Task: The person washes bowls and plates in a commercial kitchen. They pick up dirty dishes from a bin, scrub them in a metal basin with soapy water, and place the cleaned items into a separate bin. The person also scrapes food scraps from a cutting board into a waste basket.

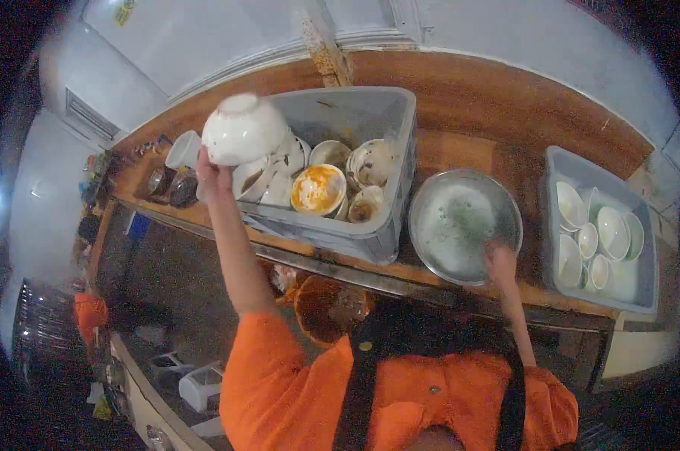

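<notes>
A white bowl [244, 132], tipped with its foot upward, is gripped in my left hand [211, 177] over the left side of a grey plastic bin [317, 231]. Stained white bowls fill that bin, among them a bowl smeared with orange residue [317, 189]. To its right stands a round metal basin [465, 180] of cloudy, foamy water. My right hand [497, 256] reaches over the basin's near right rim, its fingers dipped in the water and partly hidden. Whether those fingers hold anything is not visible.
A second grey bin [653, 304] at the right holds several white bowls in cloudy liquid. A white container [183, 149] and dark bowls [183, 189] sit at the wooden counter's left end. Below the counter's front edge is an orange-brown tub [317, 310].
</notes>
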